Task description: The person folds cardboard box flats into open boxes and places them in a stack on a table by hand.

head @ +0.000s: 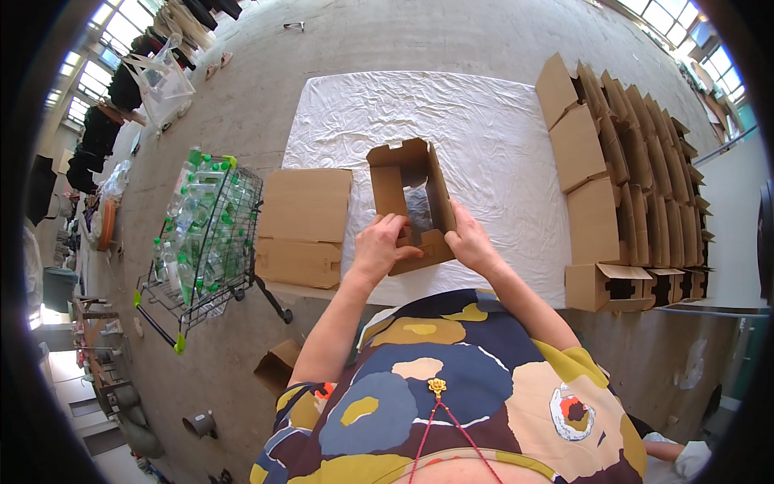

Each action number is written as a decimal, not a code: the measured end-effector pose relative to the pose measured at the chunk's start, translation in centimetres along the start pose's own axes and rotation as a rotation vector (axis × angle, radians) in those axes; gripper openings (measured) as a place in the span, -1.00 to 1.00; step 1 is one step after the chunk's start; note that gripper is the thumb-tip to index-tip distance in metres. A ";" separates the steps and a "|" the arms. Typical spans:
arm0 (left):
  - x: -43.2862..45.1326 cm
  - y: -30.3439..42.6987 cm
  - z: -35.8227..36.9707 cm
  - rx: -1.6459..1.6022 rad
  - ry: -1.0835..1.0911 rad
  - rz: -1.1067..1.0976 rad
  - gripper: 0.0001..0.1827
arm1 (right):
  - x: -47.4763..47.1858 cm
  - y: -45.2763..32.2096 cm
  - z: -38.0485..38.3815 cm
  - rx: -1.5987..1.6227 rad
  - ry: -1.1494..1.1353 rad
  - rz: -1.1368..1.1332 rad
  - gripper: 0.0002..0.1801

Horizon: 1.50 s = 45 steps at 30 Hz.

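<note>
A brown cardboard box (387, 187) is tilted in front of me over a white cloth, and I can see through its open middle. My right hand (473, 239) grips its right wall, thumb on the outside. At the near end, the fingers of my left hand (384, 245) reach over the rim and grip a folded flap (432, 245). Part of that flap is hidden under the fingers. Beside my left hand lies a pile of flat, folded cardboard (305, 212).
The white cloth (484, 139) covers the table. Rows of assembled cardboard boxes (583, 151) are stacked at its right. A wire shopping cart (227, 224) full of green-capped plastic bottles stands on the left. Another person's arm (664, 450) shows at lower right. An open carton (278, 366) sits on the floor.
</note>
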<state>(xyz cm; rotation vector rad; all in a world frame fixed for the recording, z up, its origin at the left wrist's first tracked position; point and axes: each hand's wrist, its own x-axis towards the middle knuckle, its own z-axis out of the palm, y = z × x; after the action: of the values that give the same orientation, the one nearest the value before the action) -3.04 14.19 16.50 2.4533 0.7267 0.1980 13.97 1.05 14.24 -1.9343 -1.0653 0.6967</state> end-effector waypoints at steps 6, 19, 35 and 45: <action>0.4 -0.8 1.2 0.307 0.001 0.096 -0.32 | 0.1 0.7 0.0 -0.052 0.012 -0.006 -0.24; -1.0 -0.2 4.0 0.308 0.113 0.174 -0.35 | 0.7 0.8 0.3 0.052 -0.031 0.018 -0.28; -0.3 -2.5 2.3 -0.160 0.198 -0.014 -0.22 | -2.0 -1.0 -0.5 0.132 -0.063 0.018 -0.25; 1.6 -2.6 2.4 -0.089 0.159 0.070 -0.29 | 2.2 2.8 -4.2 0.429 0.024 0.162 -0.51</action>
<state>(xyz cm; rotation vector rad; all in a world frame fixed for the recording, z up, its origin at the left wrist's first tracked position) -2.23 15.70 13.01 2.3993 0.6832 0.4476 19.42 0.48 13.85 -1.6591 -0.6800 0.9072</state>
